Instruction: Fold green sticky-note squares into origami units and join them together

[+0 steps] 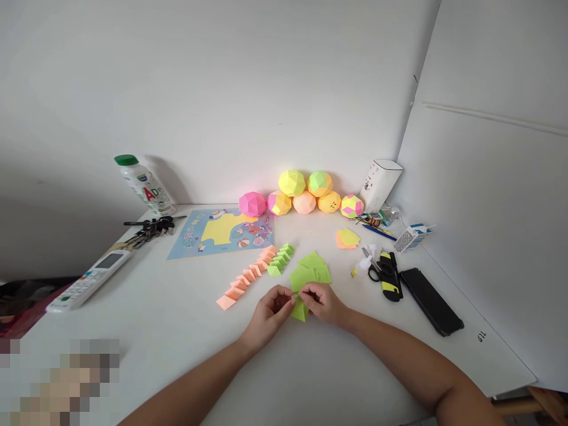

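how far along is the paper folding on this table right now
Looks partway. Done: seven paper balls sit by the wall, and a row of folded orange and green pieces lies ready. In hand: left hand and right hand pinch a green folded piece. Left: loose green sheets and that row remain unassembled.

bottom-left corner: pixelated | bottle [144,183] label: too small | green paper [300,309]: partly behind fingers [306,294]
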A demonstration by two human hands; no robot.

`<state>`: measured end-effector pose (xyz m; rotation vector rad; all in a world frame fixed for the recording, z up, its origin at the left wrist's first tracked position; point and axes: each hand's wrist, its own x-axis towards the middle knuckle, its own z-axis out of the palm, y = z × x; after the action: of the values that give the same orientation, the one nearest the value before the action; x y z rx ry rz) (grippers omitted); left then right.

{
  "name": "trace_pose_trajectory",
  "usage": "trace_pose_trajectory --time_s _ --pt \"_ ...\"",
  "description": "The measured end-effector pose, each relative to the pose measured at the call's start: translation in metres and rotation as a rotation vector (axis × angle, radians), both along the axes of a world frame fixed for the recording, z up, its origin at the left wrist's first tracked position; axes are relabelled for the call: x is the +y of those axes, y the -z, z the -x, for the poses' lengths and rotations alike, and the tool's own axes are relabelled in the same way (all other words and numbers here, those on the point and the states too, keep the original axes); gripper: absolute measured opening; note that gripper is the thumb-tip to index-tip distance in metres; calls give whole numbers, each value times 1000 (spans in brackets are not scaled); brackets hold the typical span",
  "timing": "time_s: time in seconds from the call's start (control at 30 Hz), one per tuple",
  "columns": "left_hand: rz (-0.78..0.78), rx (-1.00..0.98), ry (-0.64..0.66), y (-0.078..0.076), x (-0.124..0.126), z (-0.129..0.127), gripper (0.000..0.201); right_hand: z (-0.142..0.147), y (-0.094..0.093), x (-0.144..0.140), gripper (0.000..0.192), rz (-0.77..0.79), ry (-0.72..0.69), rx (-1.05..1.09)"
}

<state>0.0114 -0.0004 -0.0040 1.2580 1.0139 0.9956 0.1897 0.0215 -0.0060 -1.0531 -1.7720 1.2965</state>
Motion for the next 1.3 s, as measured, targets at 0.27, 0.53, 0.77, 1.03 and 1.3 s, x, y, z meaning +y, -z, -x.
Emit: trace_pose_trajectory --time_s 0.27,0.53,0.77,1.03,1.3 --pt "121 -63 -117 2 4 -2 31 -1 1 2 31 126 -51 96" --pt "102 -84 -32 -1 3 1 27 -3 0 7 24 162 -5 95" --pt "65 -141 -61 5 4 -2 29 -4 7 8 39 133 -22 133" --pt "37 -48 -2 7 4 1 28 -5 12 9 26 111 12 107" --pt "37 3 -52 5 5 1 41 -5 12 9 27 101 53 97"
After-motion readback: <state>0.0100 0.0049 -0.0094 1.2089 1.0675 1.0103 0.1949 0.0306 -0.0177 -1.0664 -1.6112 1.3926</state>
